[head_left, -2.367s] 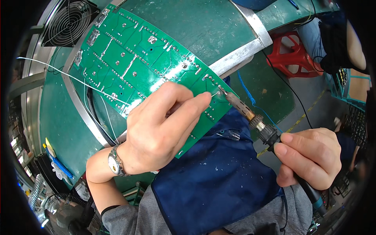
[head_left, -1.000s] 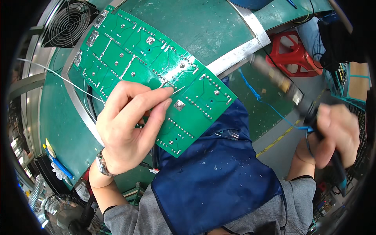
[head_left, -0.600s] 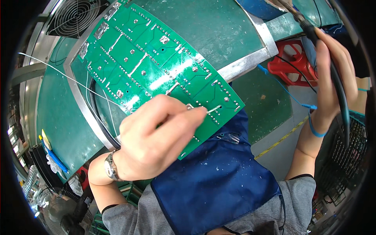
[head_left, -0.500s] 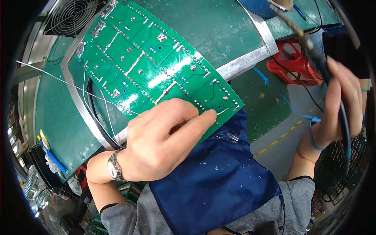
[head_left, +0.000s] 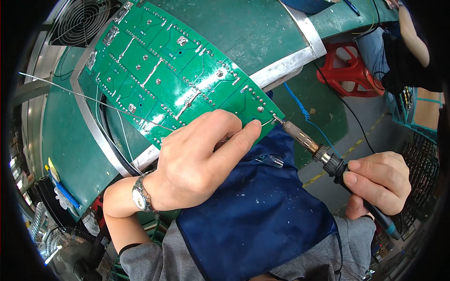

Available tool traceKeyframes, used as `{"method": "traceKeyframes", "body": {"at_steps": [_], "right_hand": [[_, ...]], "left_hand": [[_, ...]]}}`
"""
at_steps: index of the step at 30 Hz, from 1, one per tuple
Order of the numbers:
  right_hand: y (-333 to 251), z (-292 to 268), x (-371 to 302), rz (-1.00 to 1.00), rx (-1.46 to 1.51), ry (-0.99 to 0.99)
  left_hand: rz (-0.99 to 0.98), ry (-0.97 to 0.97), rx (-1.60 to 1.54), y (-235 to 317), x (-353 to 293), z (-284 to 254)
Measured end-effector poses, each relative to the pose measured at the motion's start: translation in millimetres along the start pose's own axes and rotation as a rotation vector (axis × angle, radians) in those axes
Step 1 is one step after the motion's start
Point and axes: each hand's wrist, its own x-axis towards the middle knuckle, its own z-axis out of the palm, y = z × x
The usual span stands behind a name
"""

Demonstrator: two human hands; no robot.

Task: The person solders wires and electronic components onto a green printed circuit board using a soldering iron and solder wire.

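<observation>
A large green circuit board (head_left: 206, 82) tilts across the metal-edged bench, its soldered side up with rows of shiny joints. My left hand (head_left: 194, 161), with a watch on its wrist, rests over the board's near edge. Thumb and forefinger pinch a thin solder wire (head_left: 101, 101), whose short end pokes out toward the right corner. My right hand (head_left: 382, 182) grips the dark handle of a soldering iron (head_left: 302, 137). The iron's tip meets the wire's end at a joint near that corner. My left palm hides part of the board.
A round fan grille (head_left: 84, 21) is at the far left of the green bench (head_left: 262, 42). A red stool (head_left: 344, 70) stands at right, beside another person's arm (head_left: 415, 37). A blue coiled cord (head_left: 300, 105) hangs below the bench edge. Another fan (head_left: 70, 250) is at lower left.
My right hand has come down with the soldering iron, bringing its tip from the upper right to the board's corner. The board and my left hand have shifted slightly in view.
</observation>
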Motion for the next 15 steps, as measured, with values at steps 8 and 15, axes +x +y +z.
{"method": "traceKeyframes", "body": {"at_steps": [8,15], "right_hand": [[-10,4,2,-0.021,-0.050,-0.011],[-1,-10,2,-0.028,-0.019,0.044]], "left_hand": [[0.025,0.000,0.053,3,3,3],[-0.185,0.131,0.038,2,-2,-24]]}}
